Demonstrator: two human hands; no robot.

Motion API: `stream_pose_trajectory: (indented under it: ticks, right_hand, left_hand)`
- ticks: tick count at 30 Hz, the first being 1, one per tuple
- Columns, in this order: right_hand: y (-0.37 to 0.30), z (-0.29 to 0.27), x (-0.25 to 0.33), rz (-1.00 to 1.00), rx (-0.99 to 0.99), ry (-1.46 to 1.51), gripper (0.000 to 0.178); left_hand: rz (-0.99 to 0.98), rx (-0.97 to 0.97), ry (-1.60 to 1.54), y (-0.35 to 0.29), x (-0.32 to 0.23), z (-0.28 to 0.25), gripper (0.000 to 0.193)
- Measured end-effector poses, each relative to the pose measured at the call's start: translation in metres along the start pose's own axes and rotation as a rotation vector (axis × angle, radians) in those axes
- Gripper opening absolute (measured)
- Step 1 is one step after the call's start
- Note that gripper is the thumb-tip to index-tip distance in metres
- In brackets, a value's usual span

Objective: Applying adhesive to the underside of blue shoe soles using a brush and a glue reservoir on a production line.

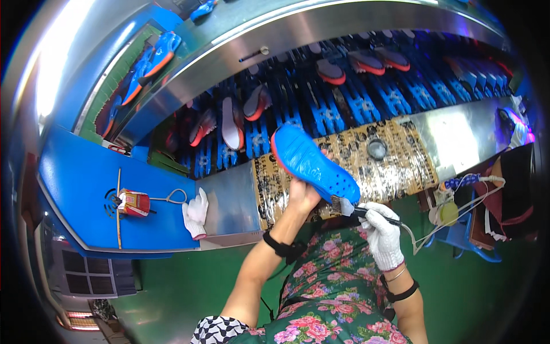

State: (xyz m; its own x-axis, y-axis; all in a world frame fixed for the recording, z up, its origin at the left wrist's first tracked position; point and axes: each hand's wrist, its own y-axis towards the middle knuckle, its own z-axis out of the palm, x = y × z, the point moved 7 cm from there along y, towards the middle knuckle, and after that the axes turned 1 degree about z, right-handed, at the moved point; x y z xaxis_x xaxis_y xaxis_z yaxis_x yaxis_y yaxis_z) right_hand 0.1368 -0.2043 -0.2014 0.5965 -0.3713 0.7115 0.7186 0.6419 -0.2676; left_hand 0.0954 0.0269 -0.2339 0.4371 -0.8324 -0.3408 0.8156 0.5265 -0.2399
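Overhead, steel conveyor hood [321, 28], blue bench [80, 178], green floor [189, 286]

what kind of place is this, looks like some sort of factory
Most likely a shoe factory line. The left hand holds a blue shoe sole while the gloved right hand works a small brush at its heel end, and more soles ride the blue conveyor racks behind.

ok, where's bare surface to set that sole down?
Bare grey metal patch between the spare white glove and the patterned mat; also the blue table left of the red tin. The conveyor rack is crowded with soles.
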Motion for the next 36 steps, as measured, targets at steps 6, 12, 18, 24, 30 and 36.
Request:
stream_pose_trajectory:
  ticks: [6, 12, 18, 24, 30, 36]
  right_hand:
    - [0.010, 0.000, -0.008, 0.001, -0.053, 0.037, 0.020]
    - [0.007, 0.016, -0.027, 0.065, 0.008, 0.088, 0.022]
    - [-0.002, 0.056, 0.034, -0.154, 0.157, -0.270, 0.026]
    - [-0.018, 0.102, 0.109, -0.734, 0.311, -0.709, 0.020]
    - [-0.035, 0.130, 0.129, -1.164, 0.313, -1.049, 0.025]
    - [-0.048, 0.139, 0.108, -1.236, 0.452, -1.267, 0.037]
  left_hand:
    - [-0.088, 0.013, -0.134, -0.084, -0.026, -0.030, 0.076]
    - [-0.581, 0.168, -0.263, -0.158, 0.026, -0.046, 0.083]
    - [-0.563, 0.319, -0.124, -0.146, 0.062, -0.001, 0.101]
    - [-0.498, 0.360, -0.286, -0.132, 0.073, 0.030, 0.110]
    - [-0.415, 0.212, -0.185, -0.136, 0.076, 0.036, 0.102]
    - [-0.354, 0.179, 0.203, -0.141, 0.071, 0.000, 0.091]
